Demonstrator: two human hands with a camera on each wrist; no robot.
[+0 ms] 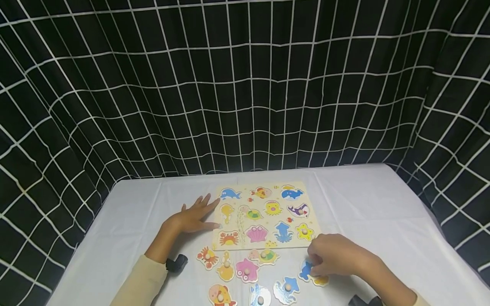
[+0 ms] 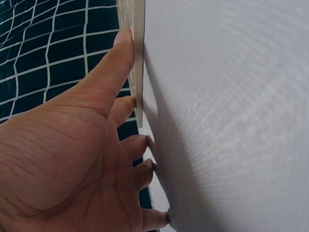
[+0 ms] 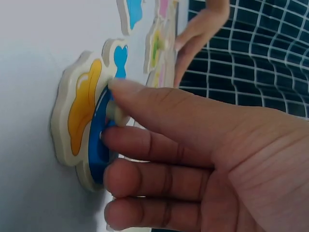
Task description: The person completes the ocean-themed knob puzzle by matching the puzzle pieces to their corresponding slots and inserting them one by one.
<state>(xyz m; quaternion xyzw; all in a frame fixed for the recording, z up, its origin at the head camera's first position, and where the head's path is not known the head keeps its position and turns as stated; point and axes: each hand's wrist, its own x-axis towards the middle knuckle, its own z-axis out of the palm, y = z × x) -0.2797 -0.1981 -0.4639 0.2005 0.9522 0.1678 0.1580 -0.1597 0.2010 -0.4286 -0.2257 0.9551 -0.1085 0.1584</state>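
Right hand [image 1: 337, 255] pinched the peg of a blue fish piece [image 3: 99, 140], thumb and fingers curled round it. The piece lay flat on the surface [image 1: 383, 204], overlapping a yellow piece [image 3: 79, 113], just below the puzzle board's [image 1: 264, 187] lower right corner; its long axis couldn't be told. Left hand [image 1: 195, 216] lay flat, fingers straight, fingertips against the board's left edge. Other loose pieces [image 1: 246, 270] lay below the board.
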